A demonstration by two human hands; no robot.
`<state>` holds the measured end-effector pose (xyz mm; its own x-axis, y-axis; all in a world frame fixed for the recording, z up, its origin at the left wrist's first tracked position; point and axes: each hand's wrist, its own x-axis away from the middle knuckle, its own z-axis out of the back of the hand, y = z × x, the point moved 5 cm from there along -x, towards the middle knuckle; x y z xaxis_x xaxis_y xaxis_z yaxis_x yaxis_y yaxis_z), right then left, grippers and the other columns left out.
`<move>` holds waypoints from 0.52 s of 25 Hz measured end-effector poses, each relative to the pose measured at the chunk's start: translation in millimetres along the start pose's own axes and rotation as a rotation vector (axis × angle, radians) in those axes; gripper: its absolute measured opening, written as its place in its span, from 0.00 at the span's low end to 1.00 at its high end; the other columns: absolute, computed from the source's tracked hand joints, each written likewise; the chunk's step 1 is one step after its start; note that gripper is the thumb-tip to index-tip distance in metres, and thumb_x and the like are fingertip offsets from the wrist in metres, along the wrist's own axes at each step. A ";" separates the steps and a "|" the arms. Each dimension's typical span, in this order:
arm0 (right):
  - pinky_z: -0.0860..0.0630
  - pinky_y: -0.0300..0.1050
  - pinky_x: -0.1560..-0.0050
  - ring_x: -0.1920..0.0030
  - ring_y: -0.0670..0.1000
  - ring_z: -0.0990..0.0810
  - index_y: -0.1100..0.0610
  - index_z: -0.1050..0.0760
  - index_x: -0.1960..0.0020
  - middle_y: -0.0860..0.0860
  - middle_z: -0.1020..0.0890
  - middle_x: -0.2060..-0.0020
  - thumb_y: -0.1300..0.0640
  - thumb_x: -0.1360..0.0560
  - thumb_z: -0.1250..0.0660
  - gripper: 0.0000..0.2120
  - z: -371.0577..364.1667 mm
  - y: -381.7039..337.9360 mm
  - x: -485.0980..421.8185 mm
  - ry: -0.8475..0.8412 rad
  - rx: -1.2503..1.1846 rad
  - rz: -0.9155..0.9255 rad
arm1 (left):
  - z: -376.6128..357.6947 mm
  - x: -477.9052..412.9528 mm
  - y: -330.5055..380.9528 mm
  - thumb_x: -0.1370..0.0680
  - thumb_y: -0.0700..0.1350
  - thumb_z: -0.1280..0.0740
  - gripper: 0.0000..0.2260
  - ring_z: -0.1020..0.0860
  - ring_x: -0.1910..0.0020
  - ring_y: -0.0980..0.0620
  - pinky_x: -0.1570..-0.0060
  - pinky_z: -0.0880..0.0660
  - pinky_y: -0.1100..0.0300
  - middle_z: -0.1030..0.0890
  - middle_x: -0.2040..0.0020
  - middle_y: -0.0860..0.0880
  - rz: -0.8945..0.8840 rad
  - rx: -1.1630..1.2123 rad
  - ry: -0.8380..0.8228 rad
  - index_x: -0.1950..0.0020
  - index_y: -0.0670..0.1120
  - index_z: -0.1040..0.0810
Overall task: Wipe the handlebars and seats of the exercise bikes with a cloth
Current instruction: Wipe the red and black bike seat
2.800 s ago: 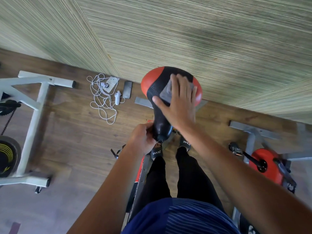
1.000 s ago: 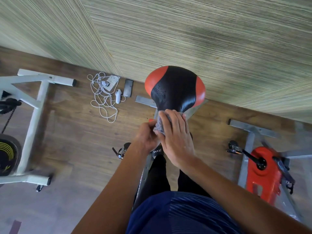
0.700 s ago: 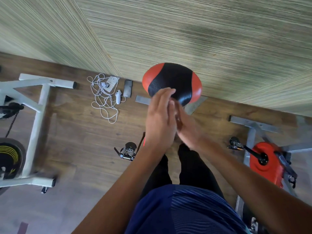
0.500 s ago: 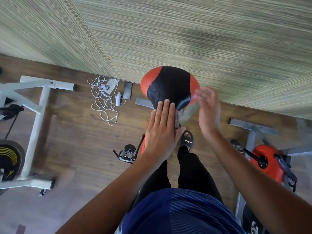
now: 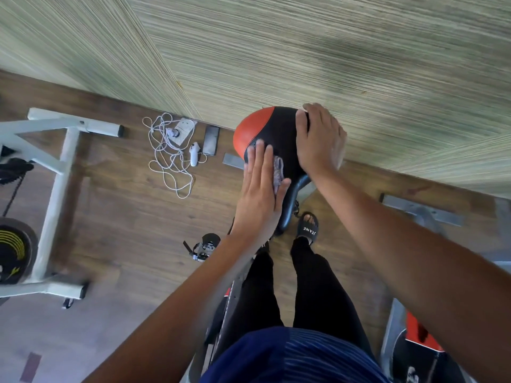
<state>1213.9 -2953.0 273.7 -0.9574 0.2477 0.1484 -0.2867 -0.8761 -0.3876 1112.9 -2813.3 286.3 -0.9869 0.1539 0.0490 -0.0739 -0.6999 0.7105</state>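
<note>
My left hand (image 5: pixel 258 194) lies flat, fingers straight and together, pressing the grey cloth (image 5: pixel 278 172) against the left side of the red and black seat (image 5: pixel 276 125). Only a crumpled edge of the cloth shows beside my palm. My right hand (image 5: pixel 318 142) rests spread on the seat's far right part and holds nothing; it is blurred, so I cannot tell whether its fingertips hook over the rim. Left of the seat, by the wall, a tangled white cable (image 5: pixel 168 161) and a dark phone (image 5: pixel 211 139) lie on the wood floor (image 5: pixel 124 217). A white bike frame (image 5: pixel 55 189) stands further left.
</note>
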 end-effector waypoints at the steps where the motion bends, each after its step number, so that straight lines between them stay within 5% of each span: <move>1: 0.37 0.53 0.28 0.27 0.49 0.32 0.49 0.30 0.27 0.46 0.27 0.28 0.42 0.17 0.55 0.25 -0.6 0.3 1.5 0.033 -0.008 -0.010 | -1.3 -13.0 -1.5 0.15 0.56 0.50 0.30 0.57 0.19 0.46 0.21 0.58 0.53 0.52 0.19 0.42 -0.010 -0.033 0.007 0.20 0.38 0.48; 7: 0.33 0.50 0.34 0.32 0.50 0.27 0.48 0.28 0.29 0.46 0.23 0.33 0.42 0.17 0.53 0.24 -2.5 -3.8 0.5 0.070 0.008 -0.067 | 8.7 -79.8 -9.0 0.15 0.53 0.47 0.28 0.50 0.20 0.41 0.22 0.59 0.50 0.45 0.19 0.40 0.081 -0.285 0.106 0.20 0.37 0.44; 11: 0.32 0.51 0.37 0.35 0.51 0.25 0.47 0.27 0.31 0.46 0.21 0.36 0.42 0.17 0.52 0.22 -4.4 -6.0 -2.6 0.076 0.020 -0.071 | 19.6 -117.6 -5.9 0.17 0.60 0.49 0.30 0.36 0.24 0.40 0.24 0.44 0.49 0.32 0.26 0.39 0.177 -0.466 0.114 0.25 0.39 0.34; 13: 0.32 0.51 0.39 0.37 0.52 0.25 0.47 0.26 0.33 0.46 0.21 0.38 0.41 0.18 0.52 0.22 -5.2 -4.4 -2.7 0.077 0.031 -0.072 | 25.2 -142.6 -5.7 0.17 0.62 0.51 0.29 0.27 0.34 0.40 0.34 0.35 0.49 0.22 0.36 0.41 0.288 -0.467 0.002 0.33 0.41 0.26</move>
<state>1217.6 -2947.7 270.3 -0.9345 0.3405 0.1042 -0.3549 -0.8668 -0.3504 1257.7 -2813.7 292.9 -0.9769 -0.0903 0.1934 0.1434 -0.9489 0.2810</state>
